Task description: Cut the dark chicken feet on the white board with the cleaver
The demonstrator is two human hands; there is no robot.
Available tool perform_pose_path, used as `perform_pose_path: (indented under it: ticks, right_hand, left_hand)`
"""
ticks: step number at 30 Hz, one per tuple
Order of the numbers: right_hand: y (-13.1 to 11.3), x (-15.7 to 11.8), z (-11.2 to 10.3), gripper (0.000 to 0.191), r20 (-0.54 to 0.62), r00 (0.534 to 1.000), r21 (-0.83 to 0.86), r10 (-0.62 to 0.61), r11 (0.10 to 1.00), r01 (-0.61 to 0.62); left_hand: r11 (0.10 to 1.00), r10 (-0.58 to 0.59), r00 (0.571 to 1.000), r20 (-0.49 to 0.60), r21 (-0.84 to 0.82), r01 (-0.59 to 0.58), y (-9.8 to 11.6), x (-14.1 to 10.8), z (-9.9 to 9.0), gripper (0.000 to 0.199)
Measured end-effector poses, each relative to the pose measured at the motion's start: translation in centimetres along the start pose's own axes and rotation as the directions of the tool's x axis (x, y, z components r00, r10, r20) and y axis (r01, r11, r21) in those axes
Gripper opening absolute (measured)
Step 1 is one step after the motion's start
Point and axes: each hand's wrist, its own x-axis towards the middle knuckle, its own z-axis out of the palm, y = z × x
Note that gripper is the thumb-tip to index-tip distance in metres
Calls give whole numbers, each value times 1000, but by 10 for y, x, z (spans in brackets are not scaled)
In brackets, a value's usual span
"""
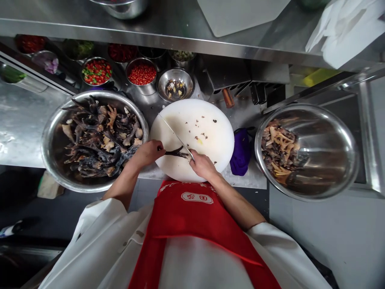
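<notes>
"Knife [172,129]: which hand?"

"Right hand [203,164], closed around its handle, blade slanting over the white board [215,140]."

"And that dark foot [177,152]?"

"Between both hands, over the board, one end pinched by the left hand [148,153]."

"Further out?"

"Steel bowl [48,136] of feet beside the left; another bowl [327,140] right, past the purple cloth [241,154]."

This is a commercial kitchen: a stainless steel worktop [252,160] carries a round white cutting board [210,120], wide metal bowls of dark poultry feet [111,128] and small tins of chopped red chillies [142,75]. A knife rack [222,74] stands behind, and the person wears a red printed apron [186,216] over white clothing.
</notes>
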Motion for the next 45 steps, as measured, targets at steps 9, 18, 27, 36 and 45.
perform_pose_path:
  ticks: [9, 18, 27, 36, 45]
  right_hand:
    - [19, -18, 10, 44, -127, 961, 345, 244, 920, -188]
    - [-5, -49, 8, 45, -182, 951, 523, 249, 844, -120]
    - [-26, 1, 0, 42, -235, 956, 348, 177, 933, -88]
    - [-13, 18, 14, 33, -148, 974, 332, 171, 936, -114]
    - [-2, -11, 4, 43, -136, 968, 505, 212, 855, -117]
  left_hand:
    - [990, -100, 982, -161, -117, 81, 13, -47, 64, 32]
    - [992, -61, 998, 20, -112, 63, 32, -48, 120, 54]
    - [995, -46, 997, 67, -81, 52, 31, -47, 128, 54]
    - [967, 3, 998, 64, -255, 13, 24, -49, 130, 50]
    - [914, -215, 965, -148, -378, 146, 17, -43, 128, 54]
